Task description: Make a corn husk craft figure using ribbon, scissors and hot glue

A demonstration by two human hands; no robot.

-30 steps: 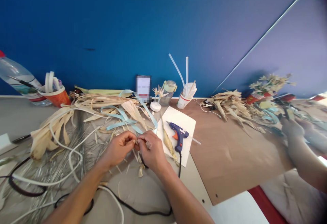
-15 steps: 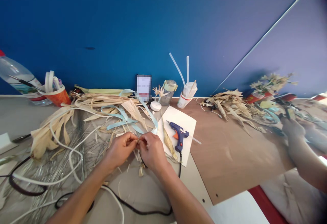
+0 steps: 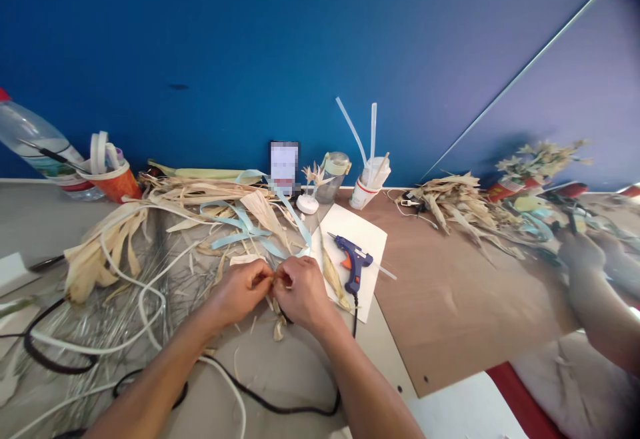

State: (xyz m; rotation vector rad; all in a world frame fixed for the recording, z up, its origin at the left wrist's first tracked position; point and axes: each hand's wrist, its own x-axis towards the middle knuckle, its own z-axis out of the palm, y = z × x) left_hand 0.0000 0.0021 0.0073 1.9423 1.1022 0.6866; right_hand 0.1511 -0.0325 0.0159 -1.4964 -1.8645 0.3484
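My left hand (image 3: 246, 292) and my right hand (image 3: 302, 294) meet at the fingertips above the grey table (image 3: 280, 385). Both are closed in a pinch on something small that the fingers hide. Just below them, a curled scrap of corn husk (image 3: 279, 329) lies on the table. Right of my right hand, a blue hot glue gun (image 3: 356, 262) rests on a white sheet (image 3: 367, 225), a clear glue stick poking from its back. Beside it lies a twisted dry husk (image 3: 331, 271). Pale blue ribbon (image 3: 235, 241) loops among husk strips (image 3: 265, 215) beyond my hands.
Bundles of thin wire (image 3: 115, 332) and a white cable (image 3: 160, 299) cover the left side. Along the wall stand a bottle (image 3: 40, 145), an orange cup (image 3: 117, 182), a phone (image 3: 284, 165), a jar (image 3: 333, 175) and a white cup (image 3: 364, 193). Another person's hands (image 3: 580, 252) work at far right.
The camera view has shifted slightly, so the whole scene sits a little to the right. My hands remain together at the fingertips, with only a slight change in finger position.
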